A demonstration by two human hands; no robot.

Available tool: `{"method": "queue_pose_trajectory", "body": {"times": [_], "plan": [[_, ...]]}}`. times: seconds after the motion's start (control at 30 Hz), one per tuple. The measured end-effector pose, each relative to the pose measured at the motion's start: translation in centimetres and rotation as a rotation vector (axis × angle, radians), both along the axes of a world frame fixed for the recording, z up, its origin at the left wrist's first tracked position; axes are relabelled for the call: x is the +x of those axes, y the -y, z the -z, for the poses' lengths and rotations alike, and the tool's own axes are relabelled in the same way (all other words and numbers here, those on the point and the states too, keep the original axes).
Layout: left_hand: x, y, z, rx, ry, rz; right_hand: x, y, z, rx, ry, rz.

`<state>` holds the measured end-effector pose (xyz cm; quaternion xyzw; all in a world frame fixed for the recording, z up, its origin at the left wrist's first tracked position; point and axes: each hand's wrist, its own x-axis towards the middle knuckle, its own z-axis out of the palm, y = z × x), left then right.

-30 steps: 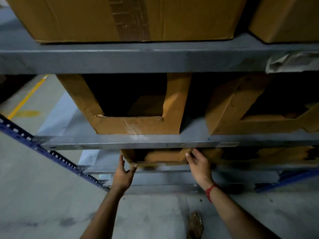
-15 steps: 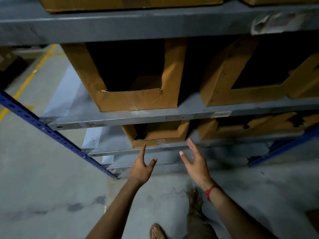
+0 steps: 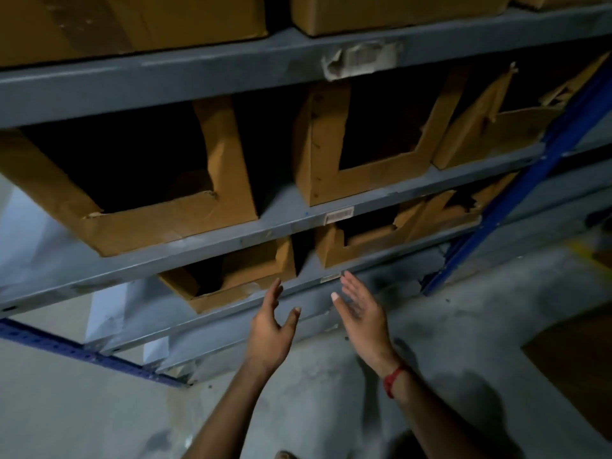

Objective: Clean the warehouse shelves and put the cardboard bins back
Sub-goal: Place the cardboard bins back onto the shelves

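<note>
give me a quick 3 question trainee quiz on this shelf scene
1. True or false: the left hand grips the low bin.
2. Which wrist wears the red band? A left, B right, C neither.
3. Fill in: the upright at the right of the rack is painted ___.
Key: 1 false; 2 B; 3 blue.
</note>
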<state>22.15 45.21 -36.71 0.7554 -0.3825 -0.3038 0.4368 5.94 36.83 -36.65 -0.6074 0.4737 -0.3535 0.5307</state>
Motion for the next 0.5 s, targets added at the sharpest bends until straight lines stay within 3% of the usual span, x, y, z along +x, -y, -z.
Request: {"method": "queue_pose_trajectory", "body": {"times": [0.27, 0.5], "plan": [[-7.4, 6.9, -7.0, -0.234, 0.040, 0.045, -5.5, 5.1, -6.6, -0.176, 0.094, 0.093], [-14.4, 11.9, -14.6, -0.380, 0.219, -0.011, -11.5, 10.4, -14.1, -0.411, 0.172, 0.061]]}}
